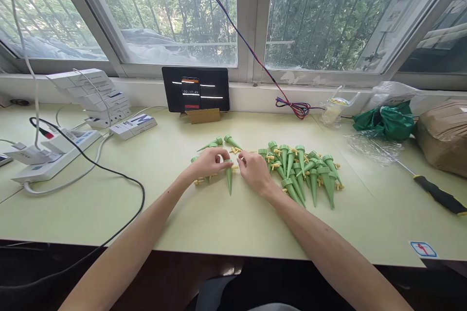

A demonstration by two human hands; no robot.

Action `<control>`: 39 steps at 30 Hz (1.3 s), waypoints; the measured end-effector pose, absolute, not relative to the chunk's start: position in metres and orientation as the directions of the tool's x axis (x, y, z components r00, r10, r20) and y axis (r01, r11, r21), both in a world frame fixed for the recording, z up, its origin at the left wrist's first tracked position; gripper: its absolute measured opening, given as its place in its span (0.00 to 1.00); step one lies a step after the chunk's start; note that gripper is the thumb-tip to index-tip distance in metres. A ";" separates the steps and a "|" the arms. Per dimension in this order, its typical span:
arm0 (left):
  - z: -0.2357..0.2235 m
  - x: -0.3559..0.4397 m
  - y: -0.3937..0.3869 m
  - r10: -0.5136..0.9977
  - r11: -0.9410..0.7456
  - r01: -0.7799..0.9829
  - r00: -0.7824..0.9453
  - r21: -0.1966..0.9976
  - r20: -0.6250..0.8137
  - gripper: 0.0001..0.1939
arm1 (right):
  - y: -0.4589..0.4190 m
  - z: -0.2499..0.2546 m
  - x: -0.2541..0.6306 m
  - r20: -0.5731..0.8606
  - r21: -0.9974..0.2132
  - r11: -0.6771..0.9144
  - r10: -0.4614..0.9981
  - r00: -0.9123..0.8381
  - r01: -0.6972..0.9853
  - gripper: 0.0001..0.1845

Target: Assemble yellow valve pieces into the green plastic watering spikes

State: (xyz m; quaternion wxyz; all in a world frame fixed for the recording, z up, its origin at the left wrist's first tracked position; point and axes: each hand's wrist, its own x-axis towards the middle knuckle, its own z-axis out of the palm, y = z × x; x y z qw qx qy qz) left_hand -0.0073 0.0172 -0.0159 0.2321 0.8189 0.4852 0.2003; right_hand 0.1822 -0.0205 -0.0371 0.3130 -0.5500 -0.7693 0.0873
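Note:
My left hand (211, 161) is closed on the capped top of a green watering spike (229, 182), whose tip points down toward me. Close to its right, my right hand (253, 169) has its fingers curled in a pinch; what they hold, if anything, is hidden. A small yellow valve piece (235, 168) shows between the two hands. Behind them lie loose yellow valves (233, 150) and a few green spikes (232, 142), some partly covered by my left hand. Right of my right hand spreads a heap of green spikes (301, 170), many with yellow valves attached.
A tablet (196, 90) leans on a cardboard stand (203, 116) at the back. On the left are a power strip (60, 155), a black cable (120, 173) and stacked white boxes (97, 95). A screwdriver (440, 194), a green bag (385, 120) and a brown package (443, 138) lie right.

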 end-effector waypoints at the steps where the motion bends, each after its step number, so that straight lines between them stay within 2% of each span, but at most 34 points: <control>1: -0.016 -0.008 0.017 0.888 -0.418 0.697 0.449 0.582 0.100 0.14 | -0.021 -0.037 0.182 0.394 -0.476 0.382 0.898 -0.196 0.792 0.08; 6: -0.014 -0.008 0.017 0.883 -0.410 0.662 0.459 0.627 0.093 0.14 | -0.025 -0.034 0.178 0.469 -0.441 0.452 0.853 -0.230 0.776 0.11; 12: -0.012 -0.005 0.015 0.891 -0.378 0.650 0.449 0.659 0.068 0.06 | -0.044 -0.033 0.158 0.504 -0.332 0.656 0.731 -0.461 0.677 0.13; 17: -0.009 -0.003 0.013 0.908 -0.349 0.660 0.413 0.665 0.066 0.11 | -0.061 -0.040 0.134 0.455 -0.162 0.761 0.622 -0.637 0.628 0.14; 20: -0.008 -0.002 0.012 0.918 -0.332 0.694 0.394 0.639 0.048 0.13 | -0.066 -0.043 0.125 0.442 -0.124 0.796 0.579 -0.685 0.593 0.12; 27: -0.012 -0.004 0.013 0.917 -0.334 0.702 0.396 0.629 0.045 0.15 | -0.068 -0.043 0.122 0.424 -0.171 0.836 0.539 -0.727 0.521 0.07; 39: -0.013 -0.004 0.014 0.910 -0.353 0.692 0.409 0.629 0.061 0.15 | -0.066 -0.046 0.121 0.414 -0.167 0.847 0.524 -0.744 0.504 0.08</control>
